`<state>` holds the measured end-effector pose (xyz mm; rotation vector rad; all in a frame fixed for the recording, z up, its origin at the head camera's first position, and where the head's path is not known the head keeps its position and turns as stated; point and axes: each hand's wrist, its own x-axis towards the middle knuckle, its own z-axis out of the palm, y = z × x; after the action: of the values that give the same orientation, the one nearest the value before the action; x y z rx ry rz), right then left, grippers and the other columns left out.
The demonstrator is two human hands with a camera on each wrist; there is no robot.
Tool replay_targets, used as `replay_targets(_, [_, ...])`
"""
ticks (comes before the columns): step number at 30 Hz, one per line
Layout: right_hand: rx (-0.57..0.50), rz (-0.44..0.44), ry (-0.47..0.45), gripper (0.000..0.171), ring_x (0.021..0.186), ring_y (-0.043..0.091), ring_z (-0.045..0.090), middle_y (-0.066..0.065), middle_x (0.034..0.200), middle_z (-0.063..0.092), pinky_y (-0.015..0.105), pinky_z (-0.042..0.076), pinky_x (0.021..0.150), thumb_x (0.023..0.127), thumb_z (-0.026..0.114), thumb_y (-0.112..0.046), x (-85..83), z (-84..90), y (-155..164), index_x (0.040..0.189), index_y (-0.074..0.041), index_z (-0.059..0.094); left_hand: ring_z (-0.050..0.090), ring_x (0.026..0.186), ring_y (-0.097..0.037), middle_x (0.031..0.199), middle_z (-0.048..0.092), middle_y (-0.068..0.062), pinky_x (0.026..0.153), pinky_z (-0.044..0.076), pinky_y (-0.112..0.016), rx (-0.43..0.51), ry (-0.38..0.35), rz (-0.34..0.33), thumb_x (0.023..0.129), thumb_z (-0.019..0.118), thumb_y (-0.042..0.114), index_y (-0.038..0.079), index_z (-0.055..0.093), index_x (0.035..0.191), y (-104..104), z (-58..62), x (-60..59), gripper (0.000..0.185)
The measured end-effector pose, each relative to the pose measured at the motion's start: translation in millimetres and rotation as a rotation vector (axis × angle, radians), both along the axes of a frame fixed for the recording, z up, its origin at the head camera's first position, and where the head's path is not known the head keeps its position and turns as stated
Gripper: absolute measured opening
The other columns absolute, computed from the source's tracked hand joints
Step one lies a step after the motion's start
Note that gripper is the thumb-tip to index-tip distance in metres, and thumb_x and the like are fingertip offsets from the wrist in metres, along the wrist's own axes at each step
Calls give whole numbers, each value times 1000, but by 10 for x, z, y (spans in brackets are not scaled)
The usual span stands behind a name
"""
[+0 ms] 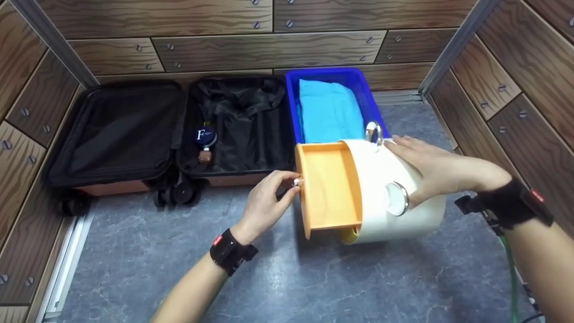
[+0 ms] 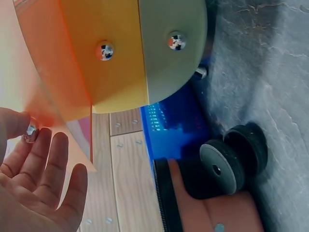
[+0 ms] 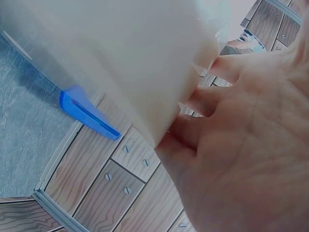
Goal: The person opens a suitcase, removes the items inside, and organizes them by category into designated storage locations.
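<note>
Pinching knob (image 1: pixel 296 182) hides it | left hand (image 1: pixel 264 207) | drawer (image 1: pixel 329 185) open

Left hand (image 1: pixel 269 197) pinching silver knob (image 1: pixel 296 182) of orange drawer (image 1: pixel 329 186); right hand (image 1: pixel 428 168) lying flat, pressing on white cabinet (image 1: pixel 399 222).

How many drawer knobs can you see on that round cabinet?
3: one pinched by the left hand on the orange drawer, two more on the cabinet face. Others may be hidden.
</note>
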<state>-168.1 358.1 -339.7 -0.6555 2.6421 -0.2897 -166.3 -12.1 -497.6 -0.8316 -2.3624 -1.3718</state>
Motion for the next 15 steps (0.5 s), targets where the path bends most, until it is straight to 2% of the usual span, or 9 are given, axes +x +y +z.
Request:
replay_targets(6, [0,-18,-15,141,154,42,9,20,168,15,61,12,121,59,92,-60,-1,3,-8,164,-5,15,66,110,-17,121,68,1,93,53,-34,4,-25,-1,101,67,29,12,66,125,-22,-33,7,29])
replay_targets(15, [0,-20,-21,140,154,42,9,20,168,15,62,12,121,60,92,-59,-2,-7,-5,164,-7,14,63,110,-10,121,68,2,92,54,-33,-17,-9,-30,99,70,25,12,65,129,-102,-79,-36,33])
